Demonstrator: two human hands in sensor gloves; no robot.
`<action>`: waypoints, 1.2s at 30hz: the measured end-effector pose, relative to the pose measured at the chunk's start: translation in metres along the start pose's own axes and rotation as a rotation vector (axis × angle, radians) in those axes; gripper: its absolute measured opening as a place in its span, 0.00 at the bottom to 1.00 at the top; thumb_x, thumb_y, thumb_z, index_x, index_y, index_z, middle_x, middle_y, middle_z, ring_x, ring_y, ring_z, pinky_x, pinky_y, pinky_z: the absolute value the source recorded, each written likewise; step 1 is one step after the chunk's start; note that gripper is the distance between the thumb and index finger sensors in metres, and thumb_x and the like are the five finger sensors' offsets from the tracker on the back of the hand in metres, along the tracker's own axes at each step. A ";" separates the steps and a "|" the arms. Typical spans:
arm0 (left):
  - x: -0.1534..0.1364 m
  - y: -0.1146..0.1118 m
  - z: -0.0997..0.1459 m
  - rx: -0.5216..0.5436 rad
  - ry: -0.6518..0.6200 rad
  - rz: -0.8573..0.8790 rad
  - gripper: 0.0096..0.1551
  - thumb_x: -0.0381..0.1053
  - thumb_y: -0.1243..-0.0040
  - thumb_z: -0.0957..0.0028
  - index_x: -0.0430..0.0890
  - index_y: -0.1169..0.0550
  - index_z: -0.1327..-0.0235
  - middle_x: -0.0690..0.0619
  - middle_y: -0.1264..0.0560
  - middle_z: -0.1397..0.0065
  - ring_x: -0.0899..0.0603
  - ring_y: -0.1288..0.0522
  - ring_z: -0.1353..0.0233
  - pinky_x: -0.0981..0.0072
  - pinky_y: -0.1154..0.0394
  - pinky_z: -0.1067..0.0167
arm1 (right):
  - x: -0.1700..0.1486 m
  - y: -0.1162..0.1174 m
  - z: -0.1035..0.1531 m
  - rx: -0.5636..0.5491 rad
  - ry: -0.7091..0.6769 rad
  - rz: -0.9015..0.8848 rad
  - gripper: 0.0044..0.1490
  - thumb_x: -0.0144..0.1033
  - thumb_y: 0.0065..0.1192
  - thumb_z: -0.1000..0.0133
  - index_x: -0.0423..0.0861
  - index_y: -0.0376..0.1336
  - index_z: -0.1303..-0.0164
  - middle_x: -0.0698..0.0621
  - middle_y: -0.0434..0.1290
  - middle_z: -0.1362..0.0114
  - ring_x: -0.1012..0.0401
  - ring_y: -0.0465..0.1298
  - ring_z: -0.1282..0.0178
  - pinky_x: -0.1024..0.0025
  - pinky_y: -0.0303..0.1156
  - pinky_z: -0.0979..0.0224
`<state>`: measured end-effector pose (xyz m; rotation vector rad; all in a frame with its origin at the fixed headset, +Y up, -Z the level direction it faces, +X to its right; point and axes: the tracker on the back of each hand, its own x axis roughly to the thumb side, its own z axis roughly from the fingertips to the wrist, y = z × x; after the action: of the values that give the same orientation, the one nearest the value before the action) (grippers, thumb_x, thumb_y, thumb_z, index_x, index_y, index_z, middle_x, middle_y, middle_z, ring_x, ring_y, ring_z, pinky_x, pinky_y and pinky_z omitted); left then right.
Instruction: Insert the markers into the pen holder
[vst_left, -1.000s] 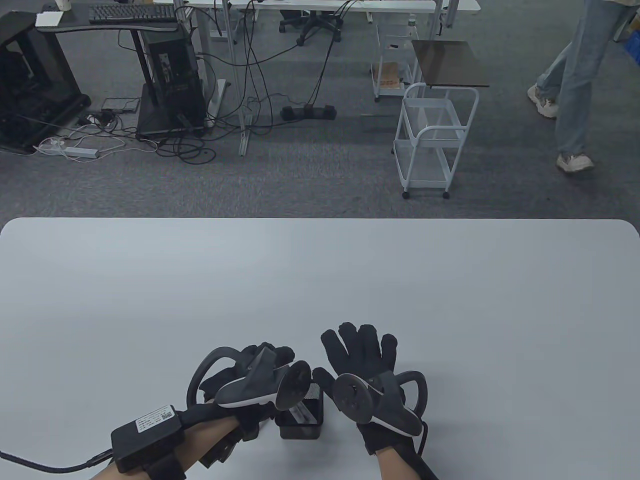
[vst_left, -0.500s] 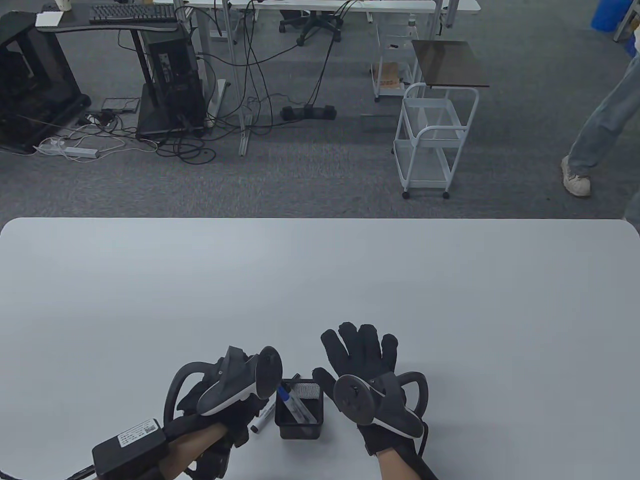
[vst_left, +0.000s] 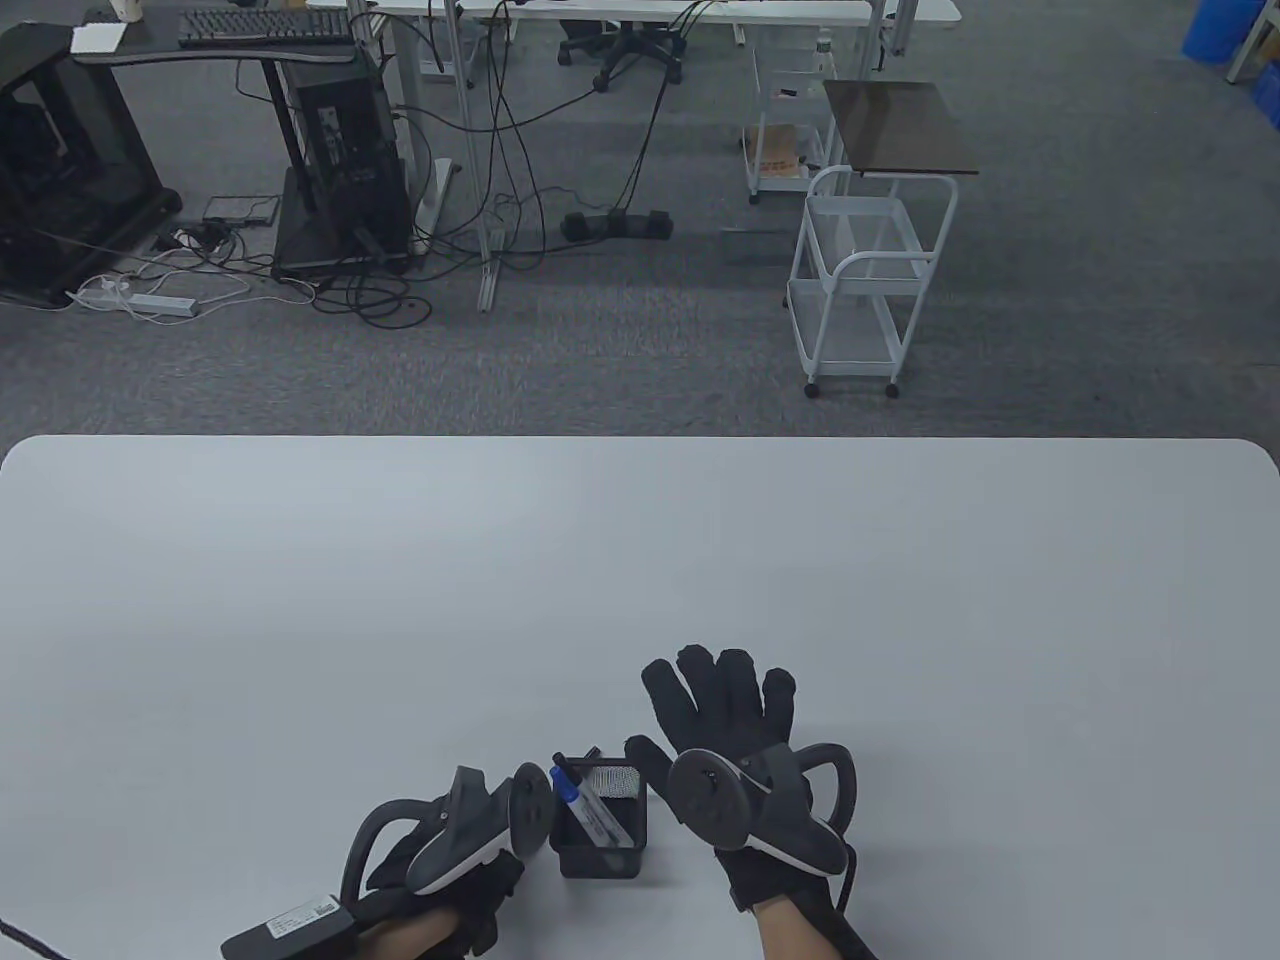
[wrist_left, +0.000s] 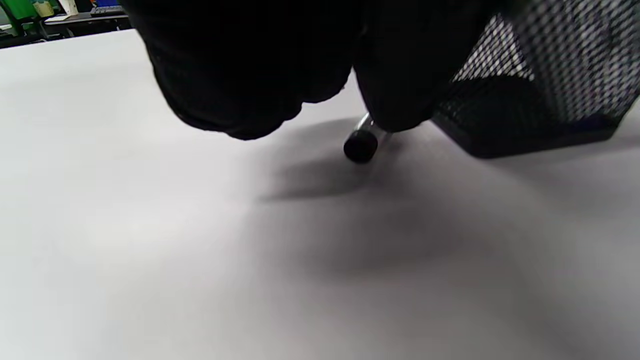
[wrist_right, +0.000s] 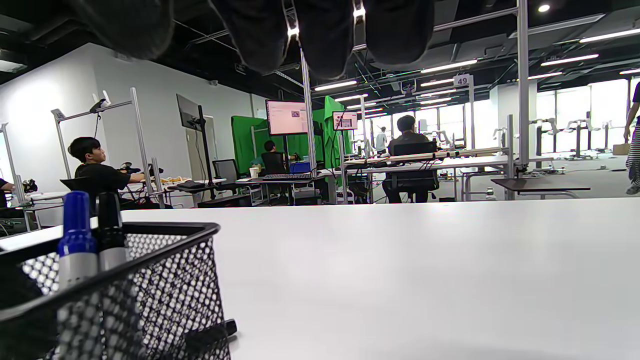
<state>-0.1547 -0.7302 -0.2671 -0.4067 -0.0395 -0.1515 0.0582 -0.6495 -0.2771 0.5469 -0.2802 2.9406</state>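
A black mesh pen holder (vst_left: 598, 862) stands near the table's front edge. A blue-capped marker (vst_left: 582, 797) and a black-capped one (wrist_right: 110, 225) stand in it; the right wrist view shows the holder (wrist_right: 150, 295) and the blue cap (wrist_right: 76, 232). My left hand (vst_left: 455, 850) is low, just left of the holder. Its fingertips (wrist_left: 400, 100) grip a black-capped marker (wrist_left: 361, 145) that lies on the table beside the holder (wrist_left: 525, 110). My right hand (vst_left: 722, 700) rests flat and open on the table, right of the holder. Another dark marker end (vst_left: 592, 751) lies behind the holder.
The white table (vst_left: 640, 560) stretches bare ahead of both hands. A white wire cart (vst_left: 860, 280) and desks with cables stand on the carpet beyond its far edge.
My left hand left the blue-capped marker in the holder, drew back towards me and came down on the marker lying left of the holder. My right hand stayed still.
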 end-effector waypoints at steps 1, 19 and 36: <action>0.000 -0.002 -0.001 0.002 -0.001 0.002 0.35 0.60 0.33 0.43 0.50 0.27 0.24 0.44 0.26 0.25 0.39 0.19 0.31 0.59 0.18 0.32 | 0.000 0.000 0.000 0.000 0.000 0.000 0.45 0.62 0.46 0.32 0.48 0.52 0.09 0.36 0.54 0.07 0.31 0.55 0.11 0.28 0.43 0.21; 0.009 -0.011 -0.013 0.031 0.065 -0.001 0.35 0.65 0.35 0.45 0.48 0.25 0.29 0.44 0.22 0.31 0.42 0.15 0.38 0.62 0.15 0.39 | 0.001 0.002 -0.002 0.013 -0.003 0.001 0.45 0.62 0.46 0.32 0.48 0.52 0.09 0.36 0.54 0.07 0.31 0.55 0.11 0.28 0.43 0.21; 0.011 -0.010 -0.019 0.044 0.065 0.045 0.27 0.61 0.33 0.44 0.49 0.21 0.36 0.48 0.18 0.39 0.46 0.12 0.45 0.66 0.13 0.46 | 0.000 0.002 -0.002 0.017 -0.008 -0.021 0.45 0.62 0.46 0.32 0.48 0.52 0.09 0.36 0.54 0.07 0.31 0.55 0.11 0.28 0.43 0.21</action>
<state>-0.1456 -0.7488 -0.2801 -0.3587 0.0301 -0.1191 0.0570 -0.6506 -0.2792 0.5607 -0.2493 2.9232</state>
